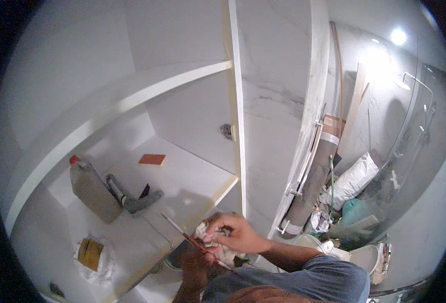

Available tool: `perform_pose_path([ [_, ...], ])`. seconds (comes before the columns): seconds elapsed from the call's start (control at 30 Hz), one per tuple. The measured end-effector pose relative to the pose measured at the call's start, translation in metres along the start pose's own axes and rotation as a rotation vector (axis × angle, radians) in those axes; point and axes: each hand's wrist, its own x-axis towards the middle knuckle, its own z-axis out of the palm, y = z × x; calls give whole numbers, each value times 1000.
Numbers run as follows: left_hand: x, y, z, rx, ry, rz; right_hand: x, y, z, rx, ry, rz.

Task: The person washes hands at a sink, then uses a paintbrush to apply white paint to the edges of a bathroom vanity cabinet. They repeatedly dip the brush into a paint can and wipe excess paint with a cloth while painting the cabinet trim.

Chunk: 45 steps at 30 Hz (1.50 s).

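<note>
The lower shelf (195,172) spreads beneath an upper shelf (132,100), which bounds the height above it, and a post (239,126) stands at its right end. Beyond that end, well to the right, lie a dark roll (310,184) and a white sack (354,177). On the lower shelf, a jug (94,194) is toward the left; a bag (108,265) bearing a block (90,253) lies near its front left, a grey piece (137,203) nearer its middle, and a tile (152,159) toward its back. Just off its front edge, the right grip (237,233) pinches a bunched rag (201,231), its fingers drawn together, while the left grip (197,262) is closed around a thin stick (185,235). The stick's long axis slants across the lower shelf's front edge, pale end toward the shelf, other end toward the body; the left hand is the nearer, and the rag sits close beside it, though contact cannot be told. The widest gap runs from the grey piece to the shelf's right end.
</note>
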Motion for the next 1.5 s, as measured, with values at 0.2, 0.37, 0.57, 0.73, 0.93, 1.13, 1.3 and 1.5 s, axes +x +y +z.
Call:
perform_pose_path([
  [0.2, -21, 15, 8, -214, -53, 32, -4, 12, 11, -10, 29, -193],
  [0.37, -22, 32, -4, -2, -21, -29, -14, -5, -5, -68, 73, -232],
  [0.57, -20, 25, -27, 110, -135, -19, -20, -9, -18, -623, -415, -466],
  [0.73, -32, 35, -22, 201, -124, -116, -35, 1, -10, -594, -291, -527],
  [0.93, -23, 63, -10, 363, -236, 19, -45, 13, -31, -556, -136, -630],
  [1.13, -54, 52, -45, 275, -379, -99, -70, 24, -75, -519, 545, -528],
  [1.3, -102, -10, -108, 246, -564, -524, -126, 27, -120, -191, 599, -3],
  [1.5, -172, -150, -168, -14, -148, -759, -136, 85, -46, 16, 304, 393],
])
